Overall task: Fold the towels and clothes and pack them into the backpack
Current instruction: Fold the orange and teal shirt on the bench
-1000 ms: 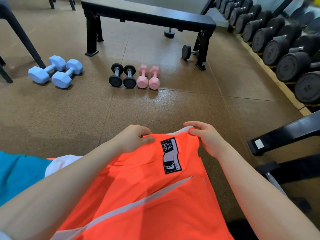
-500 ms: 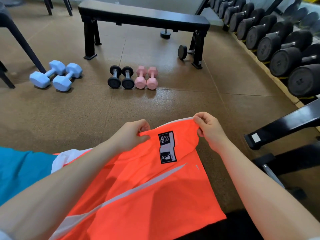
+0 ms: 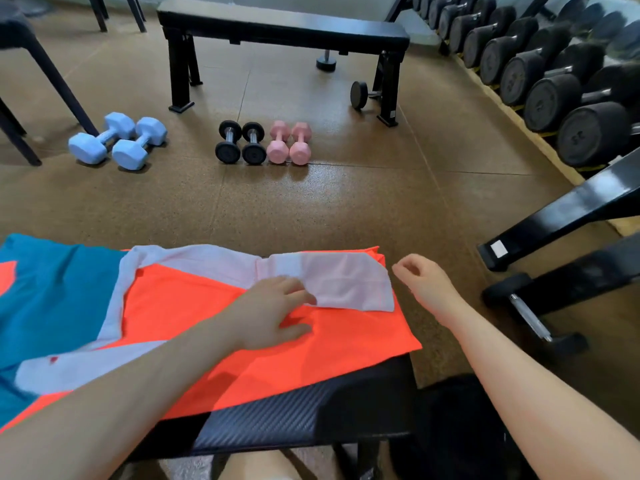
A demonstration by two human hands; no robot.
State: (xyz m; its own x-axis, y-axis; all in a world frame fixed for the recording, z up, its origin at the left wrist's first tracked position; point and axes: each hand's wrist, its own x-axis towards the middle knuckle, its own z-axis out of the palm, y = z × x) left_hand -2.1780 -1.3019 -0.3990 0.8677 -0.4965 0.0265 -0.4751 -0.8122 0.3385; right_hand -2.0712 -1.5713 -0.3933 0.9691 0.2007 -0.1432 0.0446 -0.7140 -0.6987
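Bright orange polyester shirt (image 3: 311, 344) now laid flat at counter's (image 3: 311, 417) right end, w/ white part folded over; left hand (image 3: 273, 311) presses it, fingers spread; right hand (image 3: 424, 282) let go, loosely curled, empty. Fold underway.

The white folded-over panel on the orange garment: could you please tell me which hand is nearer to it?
Left. The left hand rests on the orange garment, fingertips touching the white folded-over panel; the right hand hovers just off its right edge.

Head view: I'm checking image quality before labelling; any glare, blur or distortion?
Head view: soft glare sheens the floor near the pink dumbbells; wide-angle distortion bends the dumbbell rack and the frame edges; the orange garment looks oversaturated; the left hand and right hand are slightly soft.
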